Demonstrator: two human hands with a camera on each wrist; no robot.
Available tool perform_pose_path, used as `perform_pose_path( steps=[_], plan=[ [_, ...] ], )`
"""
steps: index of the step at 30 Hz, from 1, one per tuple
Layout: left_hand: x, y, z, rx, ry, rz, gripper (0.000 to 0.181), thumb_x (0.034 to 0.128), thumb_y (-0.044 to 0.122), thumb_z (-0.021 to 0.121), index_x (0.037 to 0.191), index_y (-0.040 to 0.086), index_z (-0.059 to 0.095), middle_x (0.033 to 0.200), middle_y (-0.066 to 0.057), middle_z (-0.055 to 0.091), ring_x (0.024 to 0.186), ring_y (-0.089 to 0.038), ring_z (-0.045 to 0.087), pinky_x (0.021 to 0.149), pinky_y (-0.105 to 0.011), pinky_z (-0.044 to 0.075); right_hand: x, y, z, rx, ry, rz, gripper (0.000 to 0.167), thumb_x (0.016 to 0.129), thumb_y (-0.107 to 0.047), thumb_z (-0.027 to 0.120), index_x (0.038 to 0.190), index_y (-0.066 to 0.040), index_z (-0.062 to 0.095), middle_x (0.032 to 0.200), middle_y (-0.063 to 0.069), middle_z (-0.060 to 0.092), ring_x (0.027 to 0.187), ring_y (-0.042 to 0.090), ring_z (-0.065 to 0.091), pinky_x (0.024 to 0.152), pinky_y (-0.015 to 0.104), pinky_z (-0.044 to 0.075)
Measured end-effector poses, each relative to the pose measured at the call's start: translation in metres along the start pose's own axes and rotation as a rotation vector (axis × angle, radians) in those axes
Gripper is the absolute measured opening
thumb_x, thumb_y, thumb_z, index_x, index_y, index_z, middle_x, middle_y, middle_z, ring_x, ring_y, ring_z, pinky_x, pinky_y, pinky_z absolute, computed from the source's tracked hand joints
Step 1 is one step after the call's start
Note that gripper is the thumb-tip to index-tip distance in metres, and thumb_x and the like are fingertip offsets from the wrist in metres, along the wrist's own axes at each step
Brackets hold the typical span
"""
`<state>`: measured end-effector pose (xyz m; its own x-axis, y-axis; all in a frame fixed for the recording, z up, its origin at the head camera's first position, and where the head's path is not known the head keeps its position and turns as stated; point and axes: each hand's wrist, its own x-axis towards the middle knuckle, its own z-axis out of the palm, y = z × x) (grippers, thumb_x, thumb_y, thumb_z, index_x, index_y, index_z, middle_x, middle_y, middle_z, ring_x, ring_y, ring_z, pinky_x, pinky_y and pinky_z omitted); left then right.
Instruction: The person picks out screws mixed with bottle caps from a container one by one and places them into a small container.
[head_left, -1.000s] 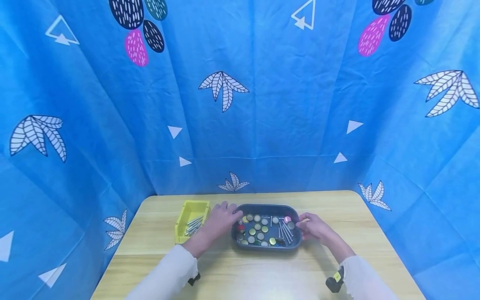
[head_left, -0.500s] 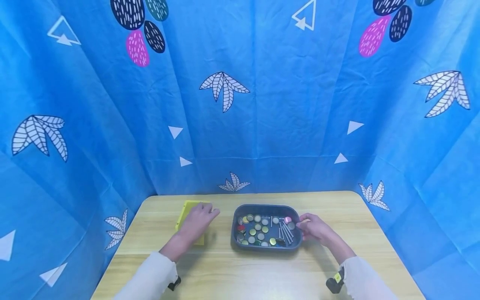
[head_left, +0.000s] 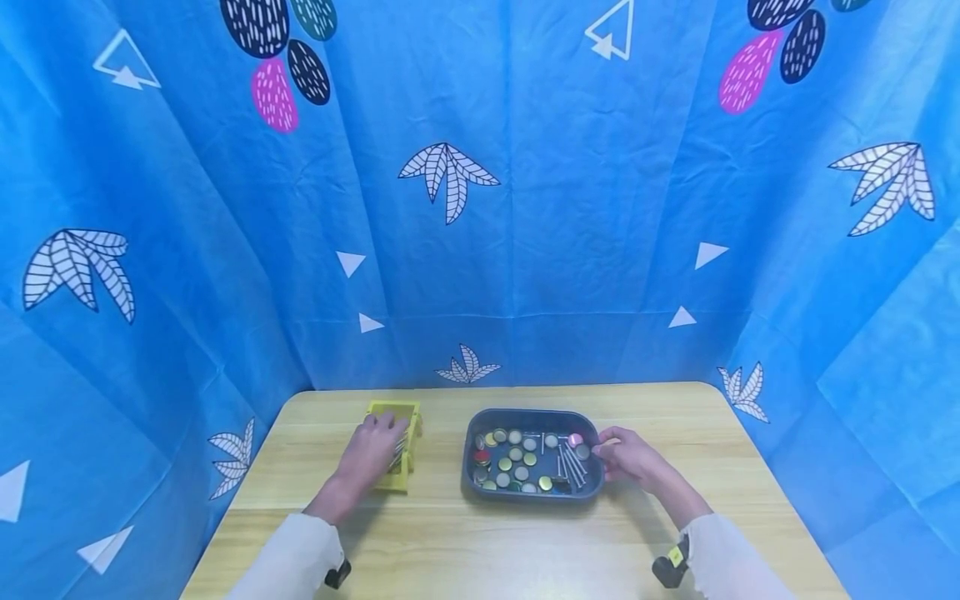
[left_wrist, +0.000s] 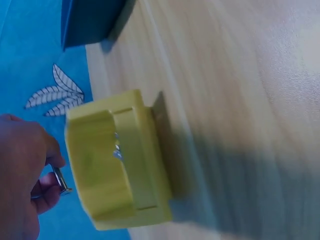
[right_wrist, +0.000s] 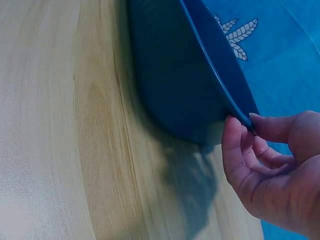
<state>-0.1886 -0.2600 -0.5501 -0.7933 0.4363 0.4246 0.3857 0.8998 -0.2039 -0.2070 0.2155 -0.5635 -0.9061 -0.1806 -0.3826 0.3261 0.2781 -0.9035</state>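
Observation:
In the left wrist view, the left hand [left_wrist: 22,175] pinches a metal nail [left_wrist: 60,180] between thumb and fingers, beside a yellow bin [left_wrist: 145,170]. From the head view, the left hand [head_left: 366,452] is over the left part of the yellow bin [head_left: 406,481], partly hiding its metal nails. The right hand [head_left: 630,456] grips the right end of a dark grey tray [head_left: 532,497] holding bottle caps and several nails [head_left: 573,465]. Seen from the right wrist, thumb and fingers of the right hand [right_wrist: 280,165] pinch the rim of the tray [right_wrist: 175,75].
The bin and the tray stand apart on a light wooden table [head_left: 525,550]. A blue patterned cloth [head_left: 510,275] hangs behind the table and along both sides.
From the tray's left end, the left hand has moved left to the yellow bin, whose right wall now shows more. The right hand has stayed on the tray.

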Motion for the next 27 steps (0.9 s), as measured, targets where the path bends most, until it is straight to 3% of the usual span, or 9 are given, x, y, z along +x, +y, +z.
perform_pose_path(
  steps=[5, 11, 19, 27],
  plan=[
    [-0.008, -0.002, 0.012, -0.020, -0.019, -0.079, 0.043, 0.0779, -0.010, 0.073, 0.117, 0.008, 0.067, 0.097, -0.017, 0.066, 0.073, -0.032, 0.062, 0.058, -0.039, 0.060, 0.000, 0.002, 0.000, 0.007, 0.000, 0.004, 0.036, 0.098, -0.004, 0.059, 0.128, 0.010, 0.047, 0.104, 0.022, 0.065, 0.083, 0.025, 0.067, 0.071, 0.034, 0.062],
    [-0.011, 0.000, 0.024, -0.127, -0.123, -0.147, 0.035, 0.0815, -0.006, 0.074, 0.112, 0.009, 0.066, 0.091, -0.015, 0.063, 0.069, -0.027, 0.057, 0.056, -0.037, 0.056, 0.000, 0.001, 0.000, 0.022, -0.001, 0.007, 0.036, 0.098, -0.003, 0.059, 0.128, 0.010, 0.047, 0.105, 0.021, 0.065, 0.083, 0.024, 0.066, 0.070, 0.033, 0.062],
    [-0.010, 0.002, 0.037, -0.116, -0.210, -0.150, 0.033, 0.0805, -0.002, 0.077, 0.111, 0.006, 0.067, 0.088, -0.014, 0.066, 0.071, -0.028, 0.059, 0.062, -0.039, 0.057, -0.001, 0.000, 0.000, 0.021, -0.023, 0.004, 0.036, 0.099, -0.004, 0.059, 0.129, 0.011, 0.045, 0.101, 0.018, 0.065, 0.080, 0.021, 0.066, 0.069, 0.031, 0.061],
    [-0.006, 0.006, 0.037, -0.130, -0.251, -0.176, 0.035, 0.0792, 0.004, 0.081, 0.110, 0.002, 0.066, 0.087, -0.015, 0.065, 0.072, -0.029, 0.061, 0.065, -0.041, 0.057, -0.001, -0.001, 0.000, 0.022, -0.001, 0.007, 0.035, 0.098, -0.003, 0.059, 0.128, 0.010, 0.046, 0.102, 0.018, 0.065, 0.080, 0.021, 0.066, 0.070, 0.033, 0.062]
  ],
)
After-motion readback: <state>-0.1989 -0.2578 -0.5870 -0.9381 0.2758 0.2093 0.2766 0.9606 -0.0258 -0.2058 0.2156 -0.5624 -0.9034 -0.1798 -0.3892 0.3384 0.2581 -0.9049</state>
